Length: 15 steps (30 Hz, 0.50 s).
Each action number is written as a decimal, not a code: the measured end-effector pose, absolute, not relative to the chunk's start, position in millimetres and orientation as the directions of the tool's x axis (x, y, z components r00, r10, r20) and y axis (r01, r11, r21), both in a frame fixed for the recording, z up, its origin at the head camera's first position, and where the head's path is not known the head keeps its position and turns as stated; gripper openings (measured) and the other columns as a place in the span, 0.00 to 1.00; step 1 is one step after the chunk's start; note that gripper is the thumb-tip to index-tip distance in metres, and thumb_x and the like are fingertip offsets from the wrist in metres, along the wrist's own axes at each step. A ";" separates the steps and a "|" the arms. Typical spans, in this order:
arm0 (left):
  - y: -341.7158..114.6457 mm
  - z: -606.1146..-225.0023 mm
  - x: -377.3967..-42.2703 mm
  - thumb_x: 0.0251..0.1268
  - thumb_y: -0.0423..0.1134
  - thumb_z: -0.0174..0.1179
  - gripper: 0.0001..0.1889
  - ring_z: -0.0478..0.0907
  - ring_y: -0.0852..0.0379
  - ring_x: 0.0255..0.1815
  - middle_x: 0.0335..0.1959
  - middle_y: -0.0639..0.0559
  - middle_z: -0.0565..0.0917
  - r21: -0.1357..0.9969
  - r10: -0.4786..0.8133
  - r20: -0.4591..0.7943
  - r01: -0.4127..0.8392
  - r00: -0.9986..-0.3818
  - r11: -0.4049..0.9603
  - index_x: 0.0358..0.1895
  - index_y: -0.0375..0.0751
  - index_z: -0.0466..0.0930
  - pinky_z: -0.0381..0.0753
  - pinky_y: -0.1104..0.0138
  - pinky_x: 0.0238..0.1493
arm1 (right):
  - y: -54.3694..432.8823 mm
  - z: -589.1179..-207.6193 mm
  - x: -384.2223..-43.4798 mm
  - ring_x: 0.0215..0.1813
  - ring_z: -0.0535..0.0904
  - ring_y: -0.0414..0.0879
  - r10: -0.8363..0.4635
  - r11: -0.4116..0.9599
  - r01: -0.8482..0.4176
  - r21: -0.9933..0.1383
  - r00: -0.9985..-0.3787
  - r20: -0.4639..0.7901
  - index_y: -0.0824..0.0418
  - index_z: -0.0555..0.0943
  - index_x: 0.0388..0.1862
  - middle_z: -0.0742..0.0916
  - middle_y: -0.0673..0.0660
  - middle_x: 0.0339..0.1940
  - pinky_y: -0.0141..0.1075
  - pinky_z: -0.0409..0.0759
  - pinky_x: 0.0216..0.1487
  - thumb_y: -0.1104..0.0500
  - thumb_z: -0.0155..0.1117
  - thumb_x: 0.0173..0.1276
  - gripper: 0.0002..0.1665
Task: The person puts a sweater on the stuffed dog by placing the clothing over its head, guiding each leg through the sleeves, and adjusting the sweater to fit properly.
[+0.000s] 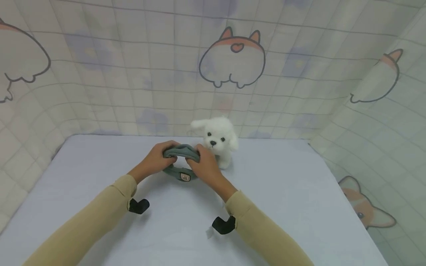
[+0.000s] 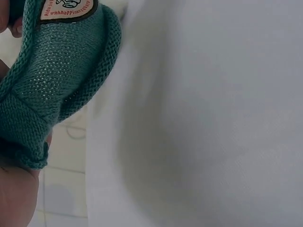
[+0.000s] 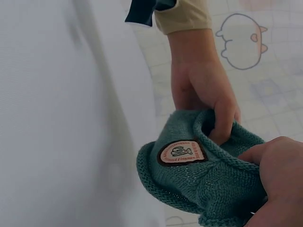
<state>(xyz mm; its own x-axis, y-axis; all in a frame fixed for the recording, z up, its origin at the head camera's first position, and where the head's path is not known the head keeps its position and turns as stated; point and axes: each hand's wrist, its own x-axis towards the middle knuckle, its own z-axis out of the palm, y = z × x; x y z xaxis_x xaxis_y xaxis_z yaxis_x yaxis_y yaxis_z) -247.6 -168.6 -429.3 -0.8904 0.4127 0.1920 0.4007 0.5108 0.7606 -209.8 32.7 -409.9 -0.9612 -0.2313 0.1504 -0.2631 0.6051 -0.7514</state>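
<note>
Both hands hold a green knitted band (image 1: 182, 150), a loop with rolled edges and a small patch (image 3: 182, 152) on its side. My left hand (image 1: 156, 157) grips its left end, thumb inside the opening. At the other end my right hand (image 1: 206, 164) grips the rim, also with the thumb at the opening. Between the hands the loop is spread apart, patch side toward me. Just behind the right hand stands a white plush dog (image 1: 217, 135), its lower front partly hidden by that hand.
A white table (image 1: 283, 199) lies under the hands. Cloth with a grid and corgi pictures (image 1: 233, 62) hangs behind it and along both sides. Dark wrist mounts (image 1: 224, 225) stick out from the beige sleeves (image 1: 263, 229).
</note>
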 end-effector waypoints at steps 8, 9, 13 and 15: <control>-146.6 -413.4 -248.1 0.58 0.30 0.59 0.20 0.76 0.54 0.36 0.41 0.48 0.83 0.777 0.436 0.206 0.417 -0.876 0.472 0.54 0.46 0.79 0.77 0.60 0.42 | 52.4 -402.9 -194.3 0.33 0.72 0.43 -0.178 0.603 -0.284 -0.745 -0.959 0.222 0.58 0.73 0.41 0.77 0.51 0.30 0.32 0.71 0.33 0.57 0.61 0.68 0.08; -143.9 -411.7 -248.1 0.58 0.30 0.60 0.20 0.76 0.54 0.36 0.41 0.47 0.83 0.782 0.440 0.207 0.418 -0.874 0.462 0.54 0.46 0.79 0.77 0.60 0.41 | 55.1 -402.9 -193.2 0.33 0.72 0.43 -0.165 0.608 -0.289 -0.739 -0.957 0.239 0.58 0.73 0.41 0.78 0.50 0.31 0.32 0.72 0.33 0.57 0.62 0.67 0.08; -134.0 -407.4 -249.5 0.58 0.31 0.61 0.20 0.76 0.54 0.36 0.41 0.48 0.83 0.802 0.466 0.206 0.421 -0.861 0.424 0.55 0.47 0.78 0.77 0.61 0.41 | 66.7 -401.8 -188.6 0.35 0.72 0.44 -0.115 0.617 -0.338 -0.711 -0.932 0.344 0.59 0.75 0.40 0.79 0.52 0.32 0.34 0.72 0.35 0.60 0.64 0.64 0.09; -129.7 -406.1 -251.2 0.59 0.31 0.61 0.19 0.76 0.54 0.37 0.43 0.49 0.83 0.807 0.476 0.207 0.424 -0.855 0.411 0.55 0.48 0.78 0.77 0.60 0.42 | 72.6 -401.8 -187.4 0.36 0.72 0.44 -0.091 0.615 -0.354 -0.704 -0.919 0.383 0.60 0.75 0.39 0.80 0.53 0.33 0.34 0.72 0.37 0.61 0.66 0.63 0.09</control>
